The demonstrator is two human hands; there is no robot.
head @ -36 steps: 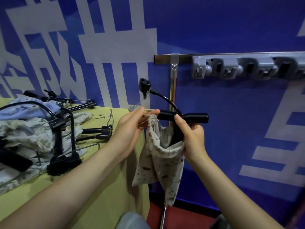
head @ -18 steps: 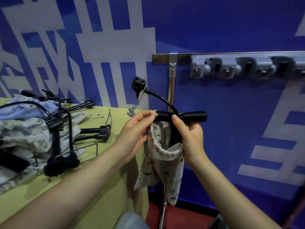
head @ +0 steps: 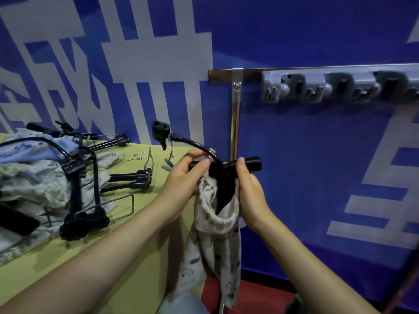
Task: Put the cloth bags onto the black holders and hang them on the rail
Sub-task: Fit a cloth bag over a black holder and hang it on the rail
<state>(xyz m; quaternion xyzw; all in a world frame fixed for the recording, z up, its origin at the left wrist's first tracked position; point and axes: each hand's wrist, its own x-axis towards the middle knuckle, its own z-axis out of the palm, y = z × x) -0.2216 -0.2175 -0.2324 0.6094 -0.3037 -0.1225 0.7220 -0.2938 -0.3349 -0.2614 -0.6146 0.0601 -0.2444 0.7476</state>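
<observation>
Left hand (head: 183,177) pinches the cloth bag (head: 215,234) rim at the black holder (head: 226,175) bar – right hand (head: 249,191) grips bar and rim on the other side.
More bags (head: 34,177) and spare holders (head: 84,196) lie on the yellow table (head: 68,257) at left; held bag hangs off the table edge, below the wall rail (head: 317,85) – its grey hooks bare.

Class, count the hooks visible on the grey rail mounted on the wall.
4, in a row along the grey rail: at. More may lie past the right edge.
</observation>
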